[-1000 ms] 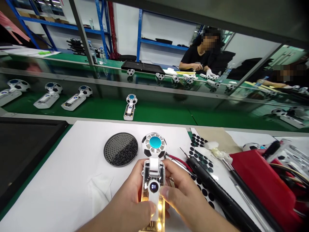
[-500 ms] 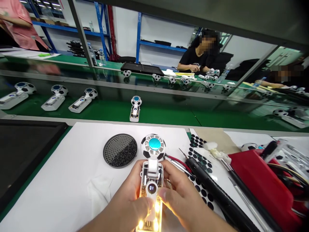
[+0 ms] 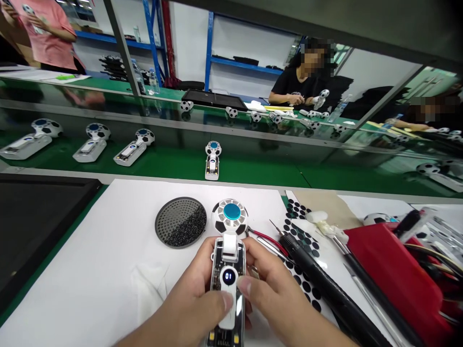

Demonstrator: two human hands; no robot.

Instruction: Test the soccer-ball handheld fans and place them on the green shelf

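Observation:
Both my hands hold a handheld fan upright, with a clear casing and a soccer-ball head with a blue centre. Its round display reads 01, and the yellow lights near its base are unlit. My left hand wraps the left side, thumb lying on the white front strip. On the other side, my right hand grips the casing with its thumb beside the display. Left of the fan's head lies a round dark dish, partly filled with small black pieces. A black electric screwdriver and red-handled pliers rest to the right.
Similar fans stand on the green conveyor belt ahead. Sheets of black round stickers, a red holder with tools and a white cloth lie around. A black tray is at left. Co-workers are across the belt.
The fan's yellow lights have gone from glowing to dark; the display still shows 01. Fans on the belt appear shifted slightly right. A co-worker across now holds a fan raised.

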